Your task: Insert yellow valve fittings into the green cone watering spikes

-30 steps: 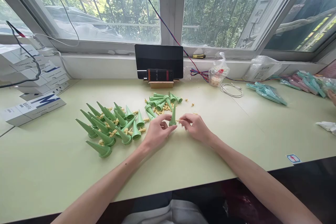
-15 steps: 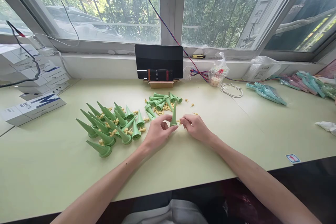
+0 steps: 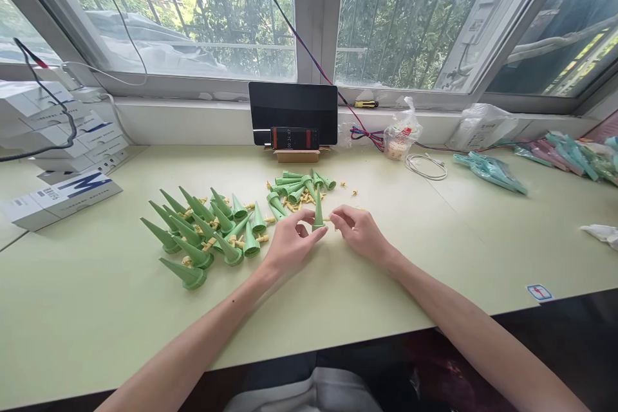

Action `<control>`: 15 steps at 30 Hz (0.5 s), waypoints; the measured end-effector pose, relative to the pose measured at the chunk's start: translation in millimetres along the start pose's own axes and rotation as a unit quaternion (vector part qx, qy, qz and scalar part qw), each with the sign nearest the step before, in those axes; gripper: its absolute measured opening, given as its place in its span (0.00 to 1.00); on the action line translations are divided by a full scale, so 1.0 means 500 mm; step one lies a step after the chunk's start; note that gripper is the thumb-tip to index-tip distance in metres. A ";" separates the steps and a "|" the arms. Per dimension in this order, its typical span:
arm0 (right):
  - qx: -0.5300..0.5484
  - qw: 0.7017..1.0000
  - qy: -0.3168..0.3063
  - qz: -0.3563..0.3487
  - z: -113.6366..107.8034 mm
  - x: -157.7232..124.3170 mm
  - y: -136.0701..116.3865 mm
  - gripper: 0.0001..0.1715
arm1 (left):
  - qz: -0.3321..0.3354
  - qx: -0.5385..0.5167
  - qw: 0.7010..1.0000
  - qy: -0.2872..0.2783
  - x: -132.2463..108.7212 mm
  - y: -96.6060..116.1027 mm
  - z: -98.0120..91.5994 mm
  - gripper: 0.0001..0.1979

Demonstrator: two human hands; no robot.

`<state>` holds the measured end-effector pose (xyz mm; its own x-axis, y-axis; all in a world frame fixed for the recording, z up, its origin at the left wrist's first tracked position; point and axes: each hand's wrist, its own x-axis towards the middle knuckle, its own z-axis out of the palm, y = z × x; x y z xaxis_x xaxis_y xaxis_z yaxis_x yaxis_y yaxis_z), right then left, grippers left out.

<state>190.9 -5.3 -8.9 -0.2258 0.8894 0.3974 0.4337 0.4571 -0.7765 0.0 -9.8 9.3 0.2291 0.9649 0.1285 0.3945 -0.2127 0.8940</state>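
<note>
A broad, pale green, smooth-topped table (image 3: pixel 367 309) carries a cluster of green, tapered plastic cones (image 3: pixel 223 221) with yellow fittings on the left, and a smaller heap of green cones (image 3: pixel 293 188) farther back. The left hand (image 3: pixel 292 241), thumb and fingers curled together, grips one upright green cone (image 3: pixel 318 214) by its base, in front of the heap. The right hand's (image 3: pixel 360 232) bent fingers meet a tiny yellow peg (image 3: pixel 327 219) beside that base; whether they pinch it, I cannot tell.

Looks like a small workshop tbh, going by loose green cones (image 3: pixel 184 230) and yellow bits (image 3: pixel 262 239) heaped on the worktop (image 3: pixel 290 315), stacked cartons (image 3: pixel 72 135) at its back-left corner, teal bagged pieces (image 3: pixel 490 170) near the back-right.
</note>
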 end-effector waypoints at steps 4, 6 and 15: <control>-0.002 1.000 -0.004 -0.017 0.001 0.001 0.003 0.15 | -0.004 0.005 1.000 0.002 -0.001 0.003 -0.001 0.17; -0.005 1.000 -0.006 -0.022 0.001 0.001 0.006 0.15 | -0.004 0.006 1.000 0.002 -0.002 0.002 -0.001 0.17; -0.012 1.000 -0.024 -0.005 0.001 -0.001 0.012 0.19 | 0.070 0.051 0.996 -0.007 0.002 -0.023 0.006 0.14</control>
<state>193.2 -3.2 -13.9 -0.2708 0.8842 0.3806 0.4517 0.4658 -0.7609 -1.6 -6.9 -2.2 0.2996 0.9228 0.2421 0.4469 -0.3599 0.8190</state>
